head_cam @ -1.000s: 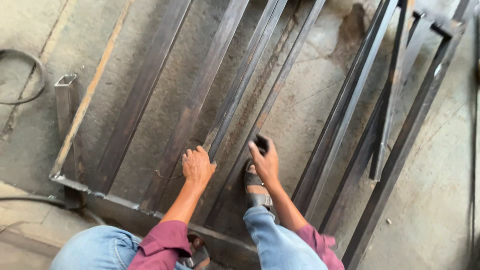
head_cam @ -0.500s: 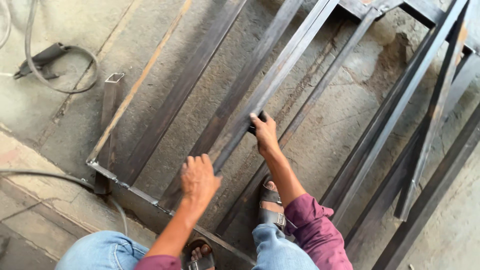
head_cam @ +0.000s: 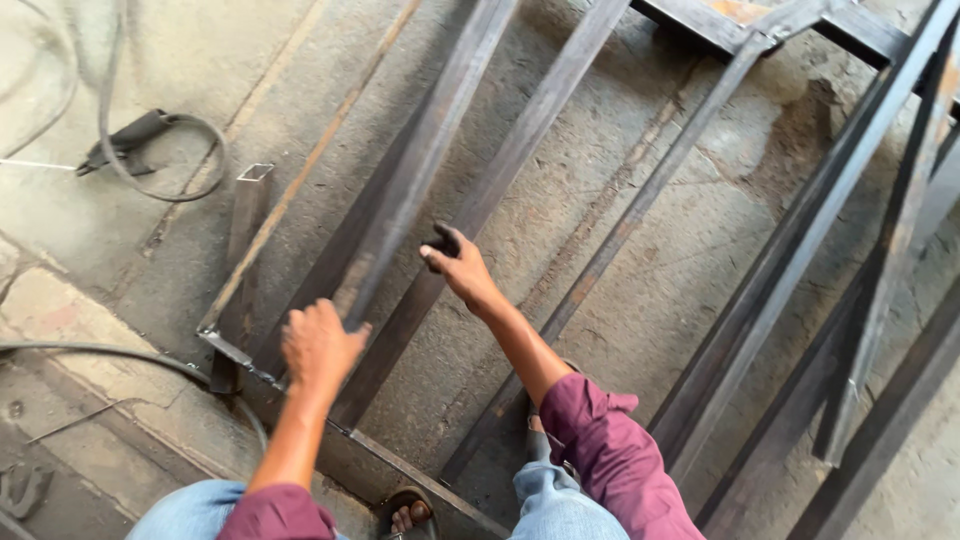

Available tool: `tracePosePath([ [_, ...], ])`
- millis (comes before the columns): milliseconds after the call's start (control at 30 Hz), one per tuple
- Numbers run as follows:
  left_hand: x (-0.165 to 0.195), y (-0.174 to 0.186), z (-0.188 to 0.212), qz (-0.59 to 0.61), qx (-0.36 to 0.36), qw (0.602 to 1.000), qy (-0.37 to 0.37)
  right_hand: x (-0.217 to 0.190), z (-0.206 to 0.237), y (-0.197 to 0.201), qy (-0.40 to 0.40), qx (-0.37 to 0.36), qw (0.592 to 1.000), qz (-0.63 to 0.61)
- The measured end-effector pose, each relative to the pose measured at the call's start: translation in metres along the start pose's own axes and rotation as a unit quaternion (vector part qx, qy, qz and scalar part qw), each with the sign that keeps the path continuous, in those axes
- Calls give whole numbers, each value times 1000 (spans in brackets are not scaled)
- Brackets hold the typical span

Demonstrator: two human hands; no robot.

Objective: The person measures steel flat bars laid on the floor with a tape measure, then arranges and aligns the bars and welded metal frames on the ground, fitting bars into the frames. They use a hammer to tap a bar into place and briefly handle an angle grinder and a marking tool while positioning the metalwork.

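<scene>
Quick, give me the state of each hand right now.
Left hand: fingers curled on the near end of a steel bar, gripping it.
Right hand: closed around a small dark object; what it is cannot be told.

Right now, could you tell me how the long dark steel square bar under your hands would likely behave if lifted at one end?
The long dark steel square bar would probably stay rigid, since it runs straight. It looks heavy and awkward for the left hand alone. Flat faces suggest sliding across the grey steel frame, not rolling.

The small dark object (head_cam: 441, 243) in the right hand (head_cam: 460, 268) is too hidden to identify, and the steel bars (head_cam: 520, 150) run past the top edge.
</scene>
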State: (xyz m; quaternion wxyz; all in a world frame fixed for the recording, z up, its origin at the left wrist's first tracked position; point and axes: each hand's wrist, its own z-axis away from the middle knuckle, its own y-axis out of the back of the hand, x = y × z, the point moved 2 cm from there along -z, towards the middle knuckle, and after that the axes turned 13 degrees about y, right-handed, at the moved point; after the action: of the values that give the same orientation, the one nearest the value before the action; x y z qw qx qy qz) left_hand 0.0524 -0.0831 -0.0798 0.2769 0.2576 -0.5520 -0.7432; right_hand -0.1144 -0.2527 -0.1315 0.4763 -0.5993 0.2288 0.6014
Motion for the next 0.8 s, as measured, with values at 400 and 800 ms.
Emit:
tracePosePath([
  [400, -45, -31, -73, -30, 77, 996, -14, 13, 139, 109, -14, 65, 991, 119],
  [800, -77, 51, -80, 5, -83, 989, -119, -80, 280, 187, 51, 209, 935, 281],
])
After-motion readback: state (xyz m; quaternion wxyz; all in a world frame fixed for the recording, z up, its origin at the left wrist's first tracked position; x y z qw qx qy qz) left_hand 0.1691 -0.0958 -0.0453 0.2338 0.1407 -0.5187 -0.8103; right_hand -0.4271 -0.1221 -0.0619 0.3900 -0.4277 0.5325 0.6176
